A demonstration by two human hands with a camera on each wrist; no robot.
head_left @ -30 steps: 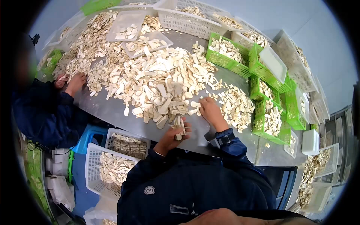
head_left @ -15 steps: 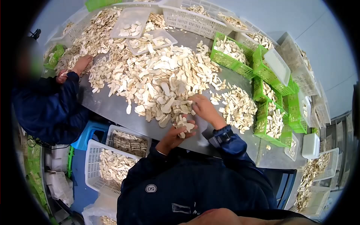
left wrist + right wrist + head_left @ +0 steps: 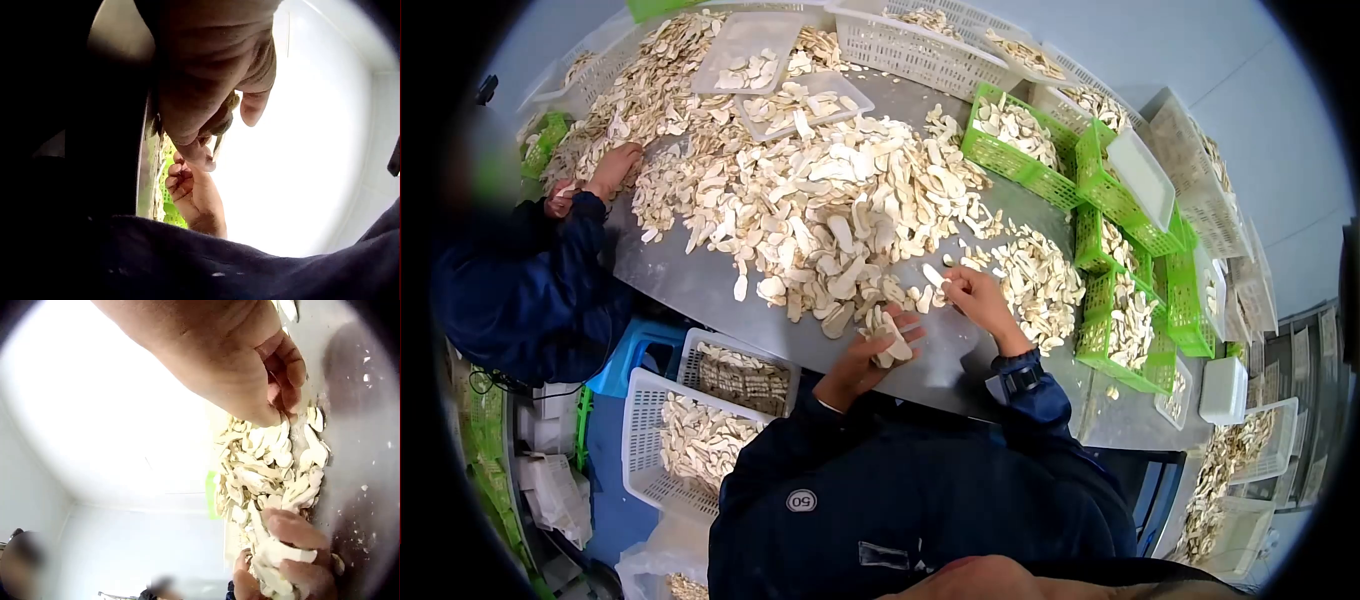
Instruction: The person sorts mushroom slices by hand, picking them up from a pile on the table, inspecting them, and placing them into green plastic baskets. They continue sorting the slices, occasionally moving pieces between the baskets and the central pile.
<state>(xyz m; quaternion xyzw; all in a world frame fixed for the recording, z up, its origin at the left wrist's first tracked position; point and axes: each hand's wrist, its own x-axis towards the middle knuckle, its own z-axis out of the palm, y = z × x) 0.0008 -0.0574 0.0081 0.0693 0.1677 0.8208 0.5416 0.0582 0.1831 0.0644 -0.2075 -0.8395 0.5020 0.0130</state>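
Note:
My left hand (image 3: 855, 372) holds a small bunch of pale mushroom slices (image 3: 890, 345) over the near edge of the table, its fingers curled around them. In the right wrist view, the same slices (image 3: 278, 553) show between the left fingers. To its right, my right hand (image 3: 983, 303) pinches one mushroom slice (image 3: 935, 276) between thumb and fingertips, close over the metal table (image 3: 945, 345). Just beyond both hands spreads a large pile of mushroom slices (image 3: 830, 220). A smaller pile of slices (image 3: 1035, 280) lies right beside the right hand.
Green baskets (image 3: 1025, 165) of slices stand along the right side, and white crates (image 3: 920, 50) line the back. Clear trays (image 3: 805, 105) rest on the pile. Another person's hand (image 3: 613, 170) works at the left end. A white crate (image 3: 645, 440) stands below the table's left edge.
My right hand first went left to the pile near the left hand, then drew back right with a slice pinched. The left hand keeps its slices, now turned. The other person's hand shifted.

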